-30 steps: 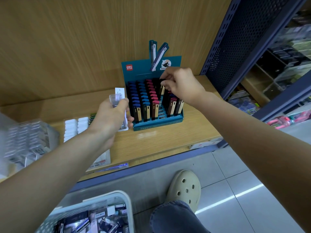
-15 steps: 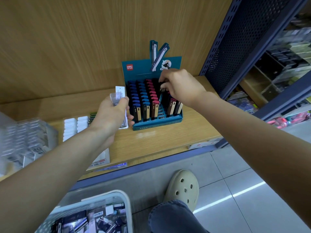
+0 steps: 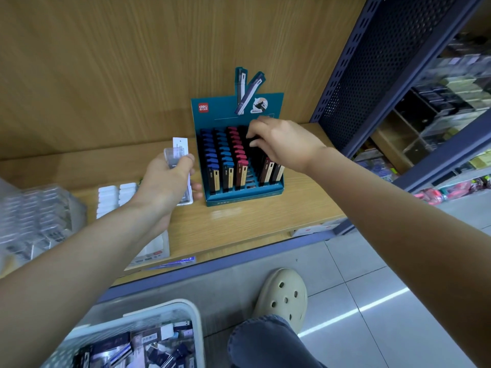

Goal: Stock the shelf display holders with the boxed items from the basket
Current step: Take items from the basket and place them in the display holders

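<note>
Head | right hand (image 3: 281,144) lower in display holder (image 3: 244,198), grip possibly clamped, unclear | left hand (image 3: 164,184) still clamps packet (image 3: 180,147)

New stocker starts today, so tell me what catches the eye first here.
The teal display holder at the middle of the wooden shelf, packed with blue, red and black boxes, with the right hand over its black row. Beside it, the left hand holds a clear packet; a basket sits bottom left.

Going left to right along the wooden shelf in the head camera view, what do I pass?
Clear plastic boxes → white blocks → left hand holding a clear packet → teal display holder → perforated blue upright.
</note>
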`<action>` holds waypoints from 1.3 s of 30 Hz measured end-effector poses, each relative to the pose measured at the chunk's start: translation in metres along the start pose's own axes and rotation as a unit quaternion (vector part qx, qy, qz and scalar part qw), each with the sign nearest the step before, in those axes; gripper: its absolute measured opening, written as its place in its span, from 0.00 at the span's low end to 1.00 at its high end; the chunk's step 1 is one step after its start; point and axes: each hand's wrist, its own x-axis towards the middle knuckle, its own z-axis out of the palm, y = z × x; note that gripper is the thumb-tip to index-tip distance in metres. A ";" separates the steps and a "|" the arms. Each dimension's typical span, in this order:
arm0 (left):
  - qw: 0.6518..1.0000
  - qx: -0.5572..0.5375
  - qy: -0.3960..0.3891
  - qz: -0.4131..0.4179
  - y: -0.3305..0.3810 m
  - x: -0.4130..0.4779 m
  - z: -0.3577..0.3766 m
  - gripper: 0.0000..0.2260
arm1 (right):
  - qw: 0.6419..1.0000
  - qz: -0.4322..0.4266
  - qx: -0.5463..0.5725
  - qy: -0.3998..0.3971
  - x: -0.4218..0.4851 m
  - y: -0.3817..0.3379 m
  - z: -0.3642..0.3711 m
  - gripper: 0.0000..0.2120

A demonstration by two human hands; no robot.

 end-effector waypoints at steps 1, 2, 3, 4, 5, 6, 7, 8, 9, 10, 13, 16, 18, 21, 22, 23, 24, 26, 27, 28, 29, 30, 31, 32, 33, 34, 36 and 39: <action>1.000 0.000 -0.001 0.001 0.001 0.000 0.001 0.08 | 1.000 0.019 0.023 0.004 0.000 0.000 -0.001 0.10; 1.000 0.001 -0.002 0.001 0.002 0.000 0.002 0.08 | 0.997 0.049 0.057 0.009 0.002 0.001 -0.001 0.09; 1.000 0.003 -0.004 0.000 0.003 -0.001 0.002 0.09 | 0.993 0.077 0.083 0.010 0.004 0.001 -0.002 0.08; 1.000 0.004 -0.005 0.000 0.003 -0.001 0.003 0.09 | 0.991 0.092 0.096 0.010 0.007 0.001 -0.002 0.07; 1.000 0.003 -0.006 0.000 0.004 -0.002 0.004 0.09 | 0.991 0.094 0.093 0.006 0.009 0.000 -0.003 0.06; 1.000 0.002 -0.007 0.002 0.005 -0.002 0.006 0.08 | 0.992 0.090 0.089 -0.001 0.012 -0.001 -0.003 0.06; 1.000 -0.001 -0.007 0.003 0.005 -0.003 0.007 0.08 | 0.993 0.085 0.078 -0.009 0.013 -0.001 -0.005 0.05; 1.000 -0.005 -0.008 0.003 0.005 -0.003 0.008 0.07 | 0.995 0.077 0.055 -0.023 0.014 -0.001 -0.007 0.05; 1.000 -0.008 -0.008 0.004 0.006 -0.004 0.009 0.07 | 0.997 0.069 0.021 -0.034 0.014 -0.001 -0.008 0.06; 1.000 -0.009 -0.009 0.004 0.006 -0.004 0.009 0.06 | 0.997 0.060 -0.016 -0.040 0.014 -0.001 -0.009 0.07; 1.000 -0.010 -0.013 0.004 0.006 -0.004 0.008 0.06 | 0.997 0.052 -0.053 -0.032 0.015 -0.005 -0.008 0.09; 1.000 -0.003 -0.010 0.004 0.005 -0.003 0.007 0.06 | 0.996 0.054 -0.033 -0.058 0.018 -0.009 -0.012 0.10; 1.000 0.005 -0.008 0.002 0.005 -0.003 0.005 0.07 | 0.995 0.045 -0.036 -0.078 0.017 -0.010 -0.016 0.11; 1.000 0.008 -0.010 -0.002 0.006 -0.002 0.002 0.08 | 0.995 0.047 -0.032 -0.083 0.015 -0.011 -0.016 0.10; 1.000 0.009 -0.011 -0.001 0.006 -0.002 0.002 0.08 | 0.995 0.051 -0.028 -0.079 0.016 -0.011 -0.015 0.09; 1.000 0.012 -0.011 0.000 0.006 -0.002 0.001 0.08 | 0.995 0.057 -0.022 -0.076 0.017 -0.010 -0.015 0.08; 1.000 0.014 -0.011 0.000 0.006 -0.001 0.001 0.08 | 0.995 0.064 -0.012 -0.073 0.019 -0.009 -0.014 0.07; 1.000 0.012 -0.009 0.001 0.006 -0.001 0.001 0.08 | 0.995 0.084 0.013 -0.060 0.023 -0.006 -0.011 0.07; 1.000 0.010 -0.010 0.001 0.006 -0.001 0.001 0.08 | 0.994 0.094 0.027 -0.051 0.024 -0.005 -0.010 0.08; 1.000 0.008 -0.009 0.001 0.006 -0.001 0.001 0.08 | 0.993 0.101 0.041 -0.038 0.024 -0.004 -0.009 0.08; 1.000 0.007 -0.009 0.000 0.006 -0.001 0.000 0.08 | 0.993 0.103 0.051 -0.026 0.024 -0.003 -0.008 0.08; 1.000 0.007 -0.008 -0.002 0.006 0.000 0.000 0.08 | 0.993 0.100 0.051 -0.019 0.022 -0.002 -0.008 0.07; 1.000 0.007 -0.008 -0.003 0.006 0.000 0.000 0.09 | 0.995 0.091 0.038 -0.019 0.021 -0.003 -0.008 0.07; 1.000 0.006 -0.007 -0.002 0.007 0.000 0.000 0.09 | 0.997 0.076 0.015 -0.024 0.019 -0.004 -0.007 0.08; 1.000 0.005 -0.008 -0.001 0.007 0.001 0.000 0.09 | 0.998 0.059 -0.013 -0.030 0.017 -0.005 -0.007 0.09; 1.000 0.003 -0.009 0.001 0.008 0.001 0.000 0.08 | 0.998 0.047 -0.039 -0.031 0.016 -0.006 -0.006 0.09; 1.000 -0.004 -0.012 0.006 0.010 -0.001 0.001 0.07 | 0.996 0.056 -0.061 -0.021 0.015 -0.007 -0.005 0.08; 1.000 -0.011 -0.014 0.009 0.010 -0.003 0.003 0.06 | 0.995 0.095 -0.029 -0.025 0.020 -0.009 -0.007 0.08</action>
